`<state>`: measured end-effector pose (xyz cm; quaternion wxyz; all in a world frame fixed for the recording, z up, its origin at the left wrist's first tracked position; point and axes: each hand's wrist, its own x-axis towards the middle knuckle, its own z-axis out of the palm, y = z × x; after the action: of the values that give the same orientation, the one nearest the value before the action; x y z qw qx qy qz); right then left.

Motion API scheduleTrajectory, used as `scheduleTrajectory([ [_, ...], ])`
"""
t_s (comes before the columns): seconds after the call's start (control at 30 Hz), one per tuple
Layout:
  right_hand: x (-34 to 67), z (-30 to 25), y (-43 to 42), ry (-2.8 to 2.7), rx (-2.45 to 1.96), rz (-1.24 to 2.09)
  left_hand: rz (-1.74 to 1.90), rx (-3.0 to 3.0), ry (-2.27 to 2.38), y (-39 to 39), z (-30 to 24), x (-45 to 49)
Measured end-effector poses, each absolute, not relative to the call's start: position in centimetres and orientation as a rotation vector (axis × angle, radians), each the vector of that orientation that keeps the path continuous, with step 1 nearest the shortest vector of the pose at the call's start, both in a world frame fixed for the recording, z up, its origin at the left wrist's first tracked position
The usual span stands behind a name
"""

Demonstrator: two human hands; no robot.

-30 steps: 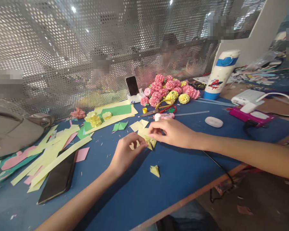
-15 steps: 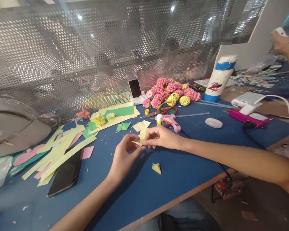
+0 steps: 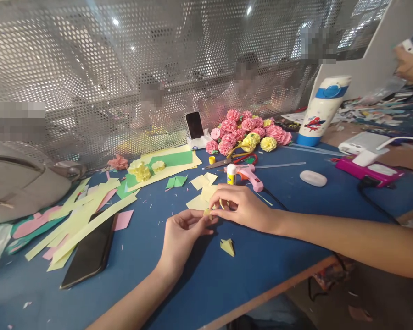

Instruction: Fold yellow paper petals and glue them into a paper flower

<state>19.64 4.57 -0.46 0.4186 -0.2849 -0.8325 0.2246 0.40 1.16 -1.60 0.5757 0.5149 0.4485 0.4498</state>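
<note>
My left hand (image 3: 179, 238) and my right hand (image 3: 244, 207) meet over the blue table, both pinching a small piece of yellow paper (image 3: 208, 212) between their fingertips. The fingers cover most of the piece, so its exact folds are hidden. Just behind my hands lie several pale yellow paper squares (image 3: 198, 201). A folded, pointed yellow paper piece (image 3: 227, 247) rests on the table on the near side of my right hand. Beyond that hand stands an uncapped glue stick (image 3: 231, 176), beside a pink glue gun (image 3: 251, 176).
Pink and yellow paper flowers (image 3: 249, 130) are heaped at the back, near scissors (image 3: 227, 161) and a bottle (image 3: 323, 112). On the left, yellow paper strips (image 3: 86, 224) overlap a dark phone (image 3: 89, 256) by a grey bag (image 3: 24, 183). A power strip (image 3: 368, 172) sits right.
Both hands have come slightly nearer to me. The yellow paper between them now shows less, mostly covered by fingers, and more of the squares behind is visible. The view has shifted slightly.
</note>
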Motion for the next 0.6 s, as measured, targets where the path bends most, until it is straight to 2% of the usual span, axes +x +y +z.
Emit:
scheduleTrajectory([
  [0.6,19.54,-0.57,4.06,-2.236,-0.492,0.205,1.108,1.121,0.973,1.06,-1.62,0.65],
])
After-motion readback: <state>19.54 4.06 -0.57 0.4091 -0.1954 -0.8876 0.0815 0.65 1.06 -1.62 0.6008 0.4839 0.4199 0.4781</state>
